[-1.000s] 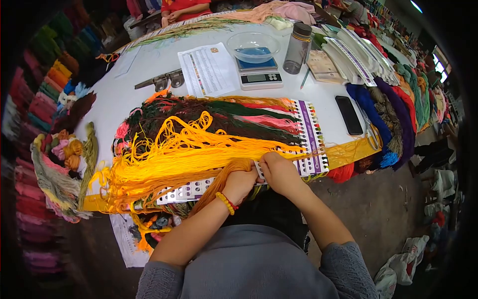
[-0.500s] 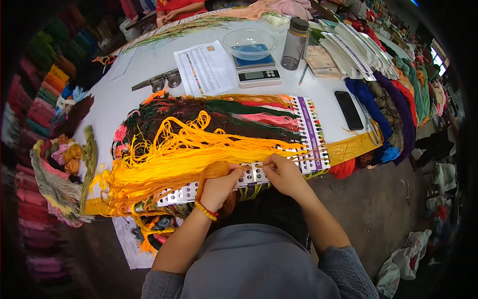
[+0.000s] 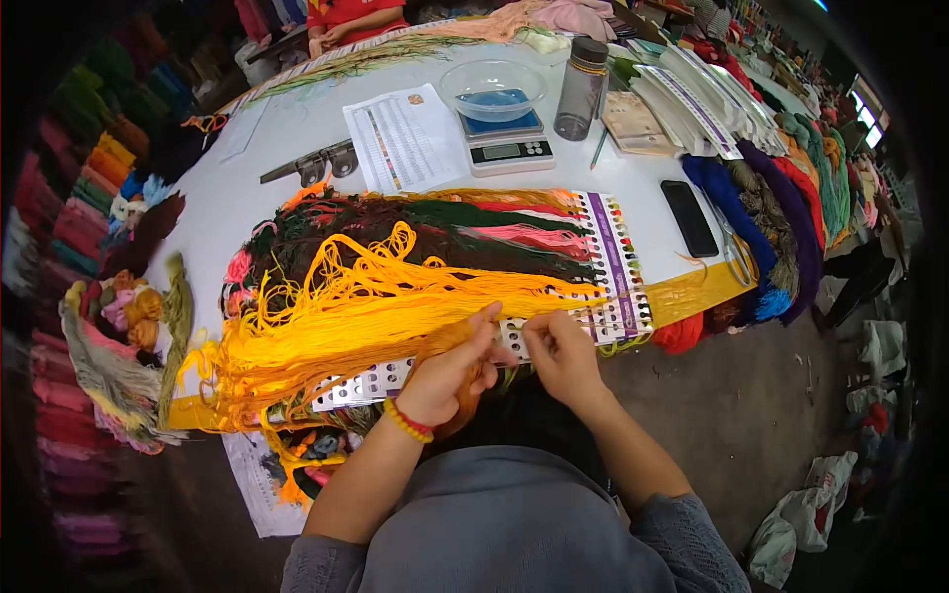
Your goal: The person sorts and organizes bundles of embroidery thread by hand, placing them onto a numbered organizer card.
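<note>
My left hand (image 3: 450,376), with a yellow and red bracelet at the wrist, has a brownish-orange skein (image 3: 447,341) lying over and behind it; its fingers are partly spread. My right hand (image 3: 561,358) is closed in a pinch on thin brownish thread near a white card strip with punched holes (image 3: 368,383). Beyond both hands, long yellow threads (image 3: 336,314) stretch leftward across the table. Dark green, red and pink threads (image 3: 514,235) lie farther back, with ends at a white and purple holed card (image 3: 615,259).
A digital scale (image 3: 509,153) carries a clear bowl (image 3: 492,87). Near it are a printed sheet (image 3: 403,136), a dark bottle (image 3: 581,89), a phone (image 3: 690,219) and scissors (image 3: 733,247). Colored yarn bundles (image 3: 746,227) hang at the right. Across the table sits a person in red (image 3: 356,18).
My left hand has opened from its pinch at the card, its fingers lifting and spreading. My right hand has shifted slightly, still pinching thread.
</note>
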A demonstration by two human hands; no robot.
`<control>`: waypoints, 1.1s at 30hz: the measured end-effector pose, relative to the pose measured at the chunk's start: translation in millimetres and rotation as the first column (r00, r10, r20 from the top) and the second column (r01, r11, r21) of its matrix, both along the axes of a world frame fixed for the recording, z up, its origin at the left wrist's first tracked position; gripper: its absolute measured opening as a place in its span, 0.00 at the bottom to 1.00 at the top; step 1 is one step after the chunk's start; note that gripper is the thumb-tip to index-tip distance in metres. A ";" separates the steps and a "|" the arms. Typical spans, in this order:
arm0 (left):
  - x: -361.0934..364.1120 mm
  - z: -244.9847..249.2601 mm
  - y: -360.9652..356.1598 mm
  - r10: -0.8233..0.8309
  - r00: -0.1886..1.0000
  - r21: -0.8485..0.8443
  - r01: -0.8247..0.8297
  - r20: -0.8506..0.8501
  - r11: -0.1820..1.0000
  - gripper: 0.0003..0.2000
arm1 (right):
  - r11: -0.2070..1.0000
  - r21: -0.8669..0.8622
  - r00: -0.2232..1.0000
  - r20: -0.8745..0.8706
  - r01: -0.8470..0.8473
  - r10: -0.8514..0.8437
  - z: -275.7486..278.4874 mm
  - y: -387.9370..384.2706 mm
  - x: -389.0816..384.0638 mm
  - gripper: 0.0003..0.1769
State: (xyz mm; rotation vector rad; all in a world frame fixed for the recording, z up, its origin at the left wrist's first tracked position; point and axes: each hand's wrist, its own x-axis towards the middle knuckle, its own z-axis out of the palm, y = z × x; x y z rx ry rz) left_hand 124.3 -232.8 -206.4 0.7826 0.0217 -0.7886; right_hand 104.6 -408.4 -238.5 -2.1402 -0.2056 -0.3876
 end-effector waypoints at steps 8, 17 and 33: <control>1.2 -22.4 9.4 0.289 0.957 0.301 -0.282 0.023 0.911 0.11 | 0.901 -0.432 0.993 -0.079 0.047 -0.090 6.7 17.2 3.1 0.20; -27.3 16.8 131.8 0.738 0.633 0.275 -0.771 0.233 0.575 0.14 | 0.860 -0.511 0.979 -0.177 -0.005 -0.099 3.2 16.3 7.3 0.24; -77.9 22.6 73.4 0.066 0.962 0.266 -0.139 0.266 0.954 0.26 | 0.784 0.381 0.775 -0.220 -0.490 0.592 34.5 80.5 -29.5 0.08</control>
